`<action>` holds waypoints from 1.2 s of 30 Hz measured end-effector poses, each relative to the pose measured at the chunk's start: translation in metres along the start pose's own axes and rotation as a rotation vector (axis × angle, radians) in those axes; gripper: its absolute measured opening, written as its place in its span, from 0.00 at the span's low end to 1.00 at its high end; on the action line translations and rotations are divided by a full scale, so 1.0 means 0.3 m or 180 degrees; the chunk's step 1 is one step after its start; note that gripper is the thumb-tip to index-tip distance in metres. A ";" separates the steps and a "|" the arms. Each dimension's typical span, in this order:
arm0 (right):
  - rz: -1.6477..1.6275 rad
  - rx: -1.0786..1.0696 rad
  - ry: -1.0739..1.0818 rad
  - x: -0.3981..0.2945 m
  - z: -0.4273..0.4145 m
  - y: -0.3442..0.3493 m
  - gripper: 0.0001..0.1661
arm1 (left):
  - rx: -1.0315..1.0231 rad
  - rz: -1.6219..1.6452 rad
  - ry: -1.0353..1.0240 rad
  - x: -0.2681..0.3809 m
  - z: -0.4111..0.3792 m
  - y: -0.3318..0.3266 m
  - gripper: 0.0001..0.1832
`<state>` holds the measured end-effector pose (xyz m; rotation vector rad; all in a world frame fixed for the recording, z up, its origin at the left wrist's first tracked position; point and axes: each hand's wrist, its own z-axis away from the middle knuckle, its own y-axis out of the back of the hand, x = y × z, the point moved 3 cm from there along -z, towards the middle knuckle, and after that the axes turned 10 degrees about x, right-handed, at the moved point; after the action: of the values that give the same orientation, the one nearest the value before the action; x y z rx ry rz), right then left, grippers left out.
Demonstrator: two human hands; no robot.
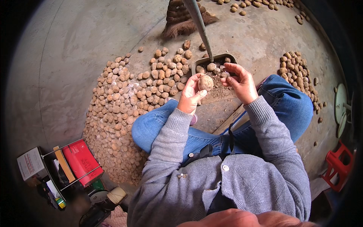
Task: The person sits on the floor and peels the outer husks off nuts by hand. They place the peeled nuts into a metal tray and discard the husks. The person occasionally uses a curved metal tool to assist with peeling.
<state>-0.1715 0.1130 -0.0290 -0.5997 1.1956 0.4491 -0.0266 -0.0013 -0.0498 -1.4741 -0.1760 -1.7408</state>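
Note:
My left hand holds a round, dirt-covered potato between thumb and fingers, above the near part of a dustpan. Close to its right, my right hand pinches something small and thin, perhaps a sprout; it is too small to tell. Beneath both hands the dustpan holds loose soil, debris and several potatoes. Its long handle rises from the far rim. A large heap of potatoes spreads over the floor on the left.
A fibre broom stands beyond the dustpan. Another potato pile lies at right, with more potatoes at the far edge. A rack with a red box is at lower left, a red plastic stool at lower right.

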 end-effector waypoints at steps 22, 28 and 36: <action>0.1295 -0.0306 0.1045 0.019 0.012 -0.010 0.06 | 0.0083 0.0031 0.0007 0.001 0.000 -0.005 0.30; 0.1763 -0.0748 0.1042 -0.023 0.070 -0.055 0.06 | 0.0061 0.0063 0.0044 0.000 0.001 0.000 0.30; 0.1988 -0.0065 0.1225 0.013 0.057 -0.042 0.04 | -0.0108 0.0120 0.0192 -0.027 0.001 -0.005 0.30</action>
<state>-0.1502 0.1144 -0.0260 -0.3229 1.7537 0.8999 -0.0276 0.0040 -0.0562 -1.4384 -0.0870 -1.7633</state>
